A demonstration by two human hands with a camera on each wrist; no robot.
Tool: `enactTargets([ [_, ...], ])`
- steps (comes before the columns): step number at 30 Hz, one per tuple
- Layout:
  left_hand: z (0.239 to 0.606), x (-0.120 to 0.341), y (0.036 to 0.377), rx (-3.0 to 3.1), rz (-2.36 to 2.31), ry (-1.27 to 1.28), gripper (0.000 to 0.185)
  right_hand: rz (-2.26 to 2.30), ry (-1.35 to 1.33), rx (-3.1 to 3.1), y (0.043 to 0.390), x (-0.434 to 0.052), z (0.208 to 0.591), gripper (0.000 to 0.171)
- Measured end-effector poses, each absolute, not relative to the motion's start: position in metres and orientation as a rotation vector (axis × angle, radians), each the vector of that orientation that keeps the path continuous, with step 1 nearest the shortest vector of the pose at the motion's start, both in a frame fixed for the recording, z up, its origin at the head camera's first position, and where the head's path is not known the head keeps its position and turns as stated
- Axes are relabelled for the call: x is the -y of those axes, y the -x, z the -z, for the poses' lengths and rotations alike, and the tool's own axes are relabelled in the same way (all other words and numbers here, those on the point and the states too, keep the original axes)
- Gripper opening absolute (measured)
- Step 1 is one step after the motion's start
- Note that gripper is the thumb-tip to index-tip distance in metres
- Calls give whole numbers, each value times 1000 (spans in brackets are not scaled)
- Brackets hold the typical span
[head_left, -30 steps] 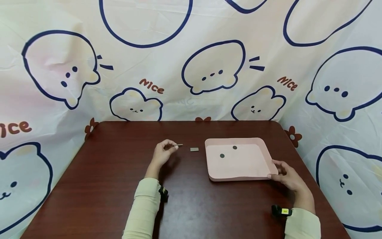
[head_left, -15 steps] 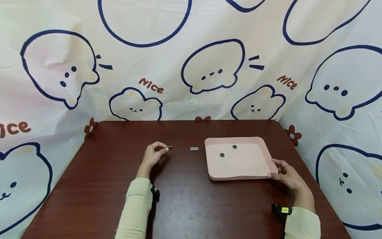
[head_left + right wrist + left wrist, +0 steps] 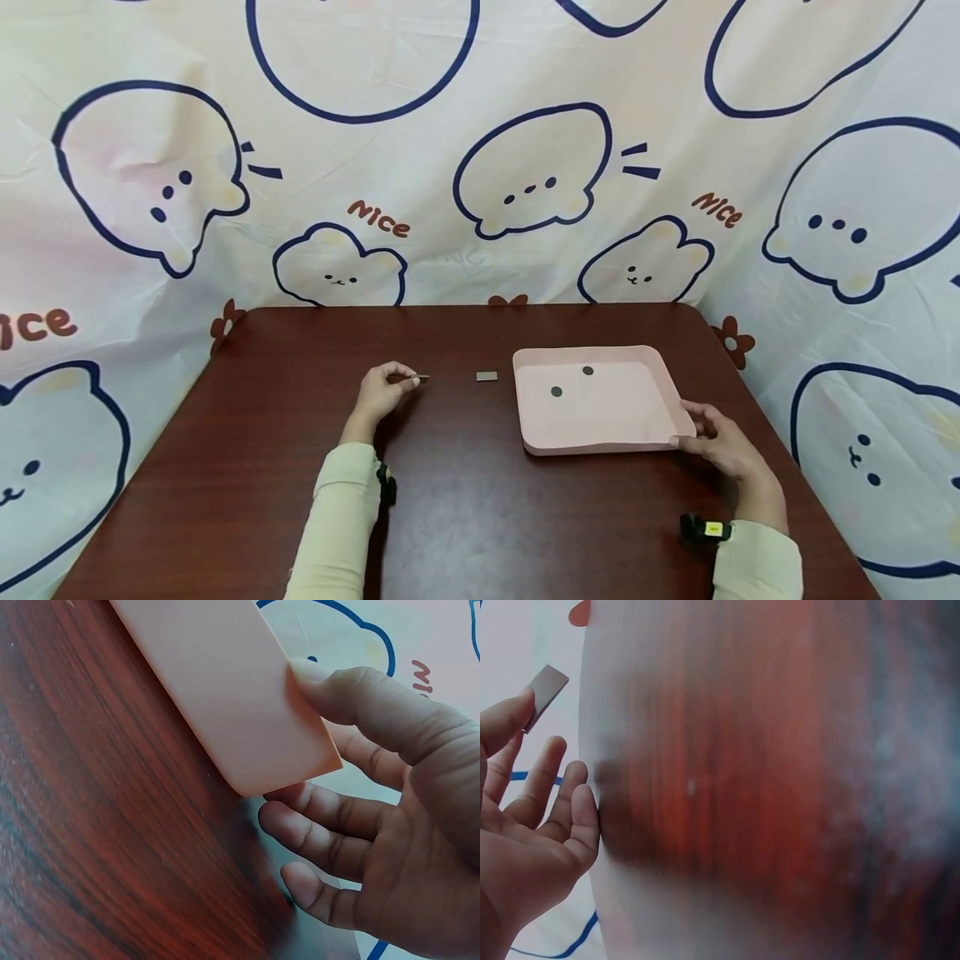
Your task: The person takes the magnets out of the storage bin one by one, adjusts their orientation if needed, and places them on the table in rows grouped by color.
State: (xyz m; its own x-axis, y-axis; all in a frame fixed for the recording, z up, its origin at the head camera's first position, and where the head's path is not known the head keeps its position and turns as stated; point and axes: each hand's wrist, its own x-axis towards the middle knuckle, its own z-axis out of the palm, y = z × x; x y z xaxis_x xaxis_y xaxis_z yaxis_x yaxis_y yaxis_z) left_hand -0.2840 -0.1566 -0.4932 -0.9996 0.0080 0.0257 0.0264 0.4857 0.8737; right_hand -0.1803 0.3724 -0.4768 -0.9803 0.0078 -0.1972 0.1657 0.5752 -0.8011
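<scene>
across that red-brown wood-grained table, left hand pinches a flat grey rectangle; right hand grips a shallow pink plastic-looking tray, perhaps steadying it.

Reads “Nice” twice in brown-red lettering on the cream navy-patterned fabric backdrop, clipped to “ice” at far left; perhaps carries print, illegibly small, on the black wrist device's yellow rectangular label.

The place is a screened-off nook. Cartoon-printed sheeting surrounds the brown table at far, left and right.
</scene>
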Motion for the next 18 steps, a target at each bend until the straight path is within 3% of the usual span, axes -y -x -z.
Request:
enactTargets([
  [18, 489, 171, 301, 2976, 1122, 165, 6, 1352, -159, -2636, 182, -374, 478, 77],
])
